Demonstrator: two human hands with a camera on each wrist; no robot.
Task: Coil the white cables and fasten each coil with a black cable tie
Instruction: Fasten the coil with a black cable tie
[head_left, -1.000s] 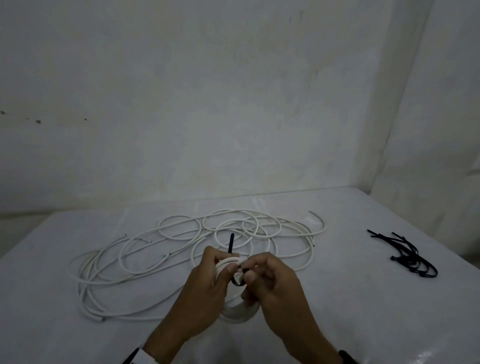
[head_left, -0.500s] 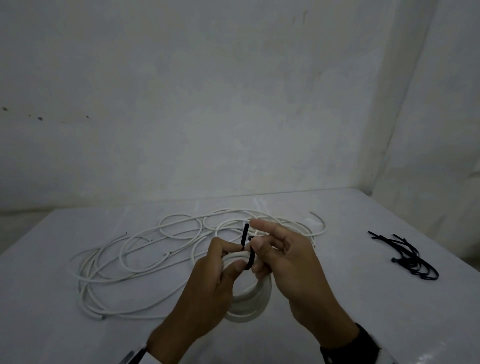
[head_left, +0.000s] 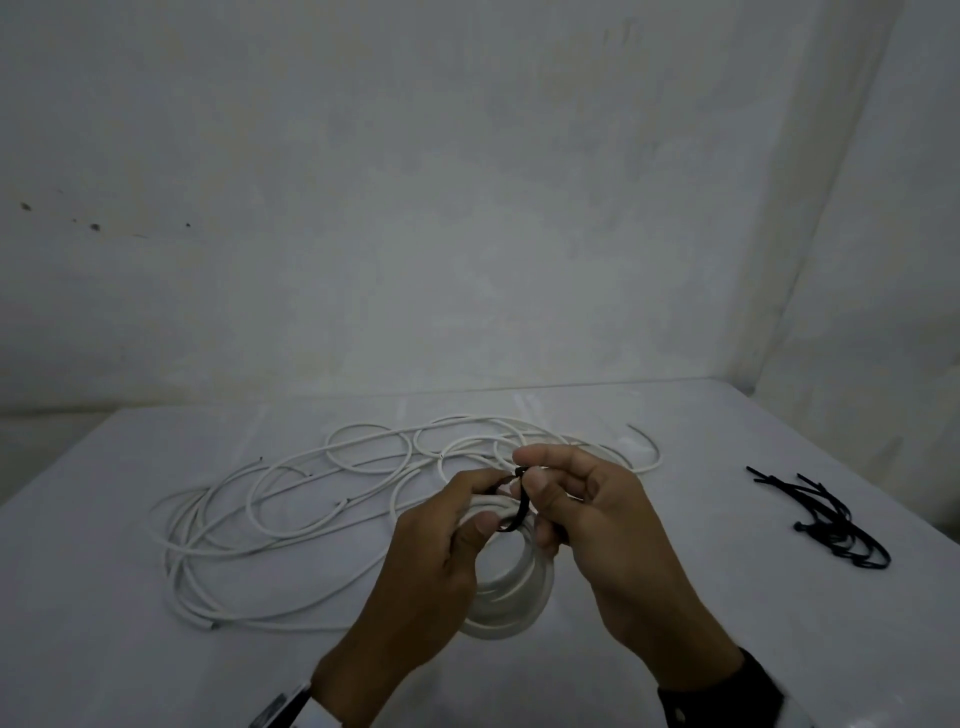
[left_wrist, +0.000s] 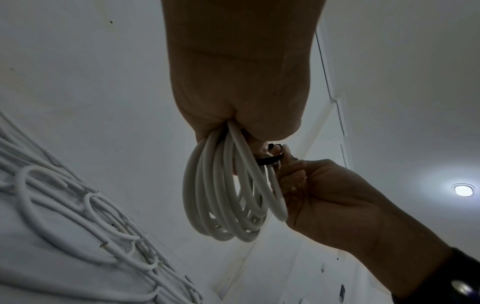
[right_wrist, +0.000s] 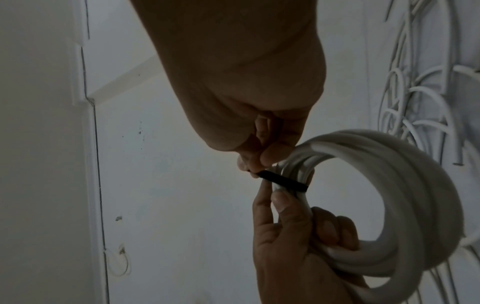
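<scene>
White cable coil (head_left: 511, 597) hangs above the near middle of the bench (head_left: 130, 649), several turns bunched into one ring and gripped by the left hand (head_left: 431, 561). In the right wrist view that hand's fingers curl through the ring from below while its thumb lies along the top of the bundle, just under the black cable tie (right_wrist: 283, 181). The tie wraps across the top of the coil as a loose band. The right hand (head_left: 597, 514) pinches the tie's upper end between thumb and forefinger, right beside the coil; its other fingers are curled in toward the palm. In the left wrist view the tie's small head shows at those fingertips (left_wrist: 284, 152), touching the outermost turn. Whether the strap is already threaded through the head I cannot tell.

Behind the hands, toward the far middle and left of the bench, the loose white cables (head_left: 332, 499) lie spread in overlapping loops, with cut ends showing here and there. Near the right edge a small heap of spare black ties (head_left: 826, 525) rests on the surface, well apart from the coil. A dark cuff (head_left: 727, 696) sits at the right wrist and a pale strap (head_left: 291, 709) at the left
</scene>
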